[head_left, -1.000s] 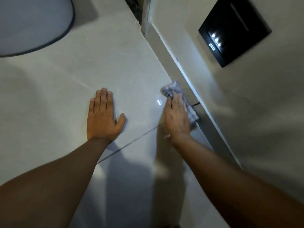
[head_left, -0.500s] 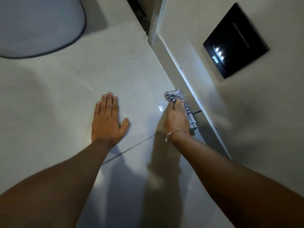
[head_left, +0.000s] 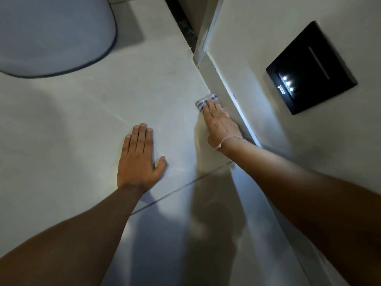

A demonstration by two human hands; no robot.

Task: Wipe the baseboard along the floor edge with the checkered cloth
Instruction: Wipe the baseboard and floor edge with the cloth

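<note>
The checkered cloth, blue and white, lies at the foot of the pale baseboard, which runs diagonally along the floor edge below the wall. My right hand presses flat on the cloth with fingers stretched forward; only the cloth's far end shows past the fingertips. A thin string bracelet circles that wrist. My left hand rests palm down on the floor tile, fingers together, holding nothing, well left of the cloth.
A black wall plate with small white lights sits on the wall at right. A large round grey object with a dark rim fills the upper left. A dark gap opens where the baseboard ends. A grout line crosses the floor.
My right hand has slid the cloth forward along the baseboard, and more of the cloth is now under the hand. My left hand has stayed flat on the floor.
</note>
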